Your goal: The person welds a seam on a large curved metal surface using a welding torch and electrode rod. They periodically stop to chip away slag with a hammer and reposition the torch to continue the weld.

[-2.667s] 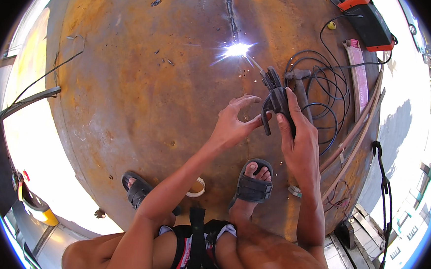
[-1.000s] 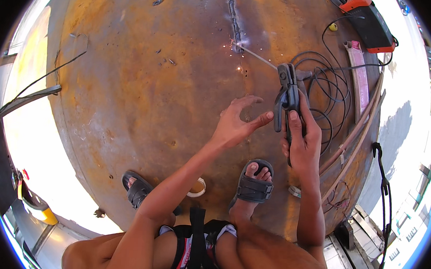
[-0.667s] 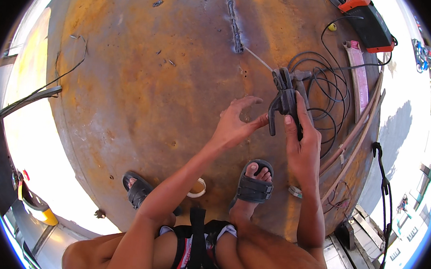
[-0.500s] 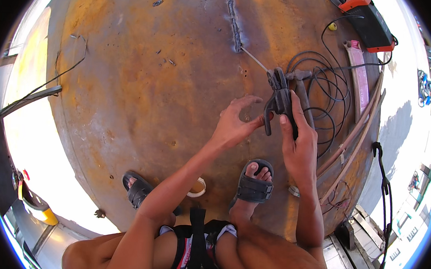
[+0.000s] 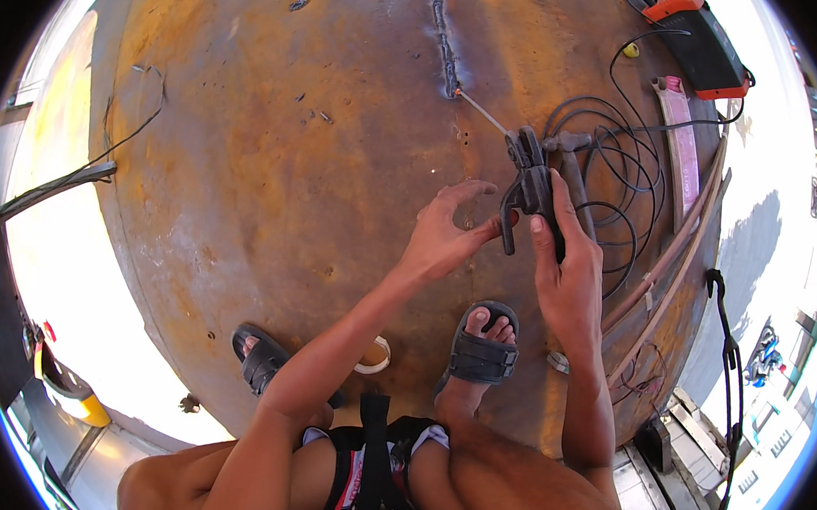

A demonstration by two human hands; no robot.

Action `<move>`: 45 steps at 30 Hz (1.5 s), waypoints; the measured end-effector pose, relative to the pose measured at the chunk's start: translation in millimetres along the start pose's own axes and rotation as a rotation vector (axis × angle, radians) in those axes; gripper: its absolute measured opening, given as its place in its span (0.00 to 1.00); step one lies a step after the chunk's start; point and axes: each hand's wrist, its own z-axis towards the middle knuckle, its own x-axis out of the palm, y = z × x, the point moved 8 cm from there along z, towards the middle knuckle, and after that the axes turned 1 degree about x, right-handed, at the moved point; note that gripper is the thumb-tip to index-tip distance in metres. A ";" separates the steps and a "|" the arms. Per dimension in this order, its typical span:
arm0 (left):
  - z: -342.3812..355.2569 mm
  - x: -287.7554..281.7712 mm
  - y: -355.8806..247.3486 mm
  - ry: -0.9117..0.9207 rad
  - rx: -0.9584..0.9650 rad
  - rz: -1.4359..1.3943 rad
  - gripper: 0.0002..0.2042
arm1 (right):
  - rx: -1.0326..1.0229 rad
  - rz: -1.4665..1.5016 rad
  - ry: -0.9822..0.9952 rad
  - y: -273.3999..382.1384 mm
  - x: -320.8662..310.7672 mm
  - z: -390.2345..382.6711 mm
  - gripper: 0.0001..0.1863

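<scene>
My right hand (image 5: pixel 569 265) is closed round the black handle of a welding electrode holder (image 5: pixel 528 159). A thin welding rod (image 5: pixel 483 111) is clamped in its jaws and slants up to the left. The rod's tip glows orange at the near end of a rough weld bead (image 5: pixel 443 42) on the rusty metal surface (image 5: pixel 274 153). On the left, my left hand (image 5: pixel 447 234) has its fingers spread and curved. Its thumb tip is at the holder's lever, and nothing is gripped in it.
Beside the holder lie a hammer (image 5: pixel 574 176) and coiled black cable (image 5: pixel 651 190). Farther right are a pink packet (image 5: pixel 679 155), wooden strips (image 5: pixel 670 262) and a black-and-orange welding machine (image 5: pixel 697 44). A pale ring (image 5: pixel 376 358) lies between my sandalled feet. The metal surface curves away at both sides.
My hands and the holder have barely moved. The rod's tip now glows a little orange. In the far right background, vehicles have shifted place.
</scene>
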 end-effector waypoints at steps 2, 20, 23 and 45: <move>0.9 0.8 -7.0 0.031 -0.011 -0.035 0.34 | -0.005 -0.003 -0.002 -0.7 -1.2 -0.6 0.28; 1.8 1.8 9.1 0.025 -0.053 -0.014 0.37 | 0.002 -0.009 -0.001 1.1 -1.2 -0.3 0.28; 2.0 2.8 9.8 0.033 -0.059 -0.037 0.37 | 0.019 -0.016 0.004 1.0 -1.4 -1.0 0.28; 1.6 0.6 3.4 0.025 -0.060 -0.029 0.35 | 0.012 -0.008 -0.002 0.2 -0.7 0.9 0.28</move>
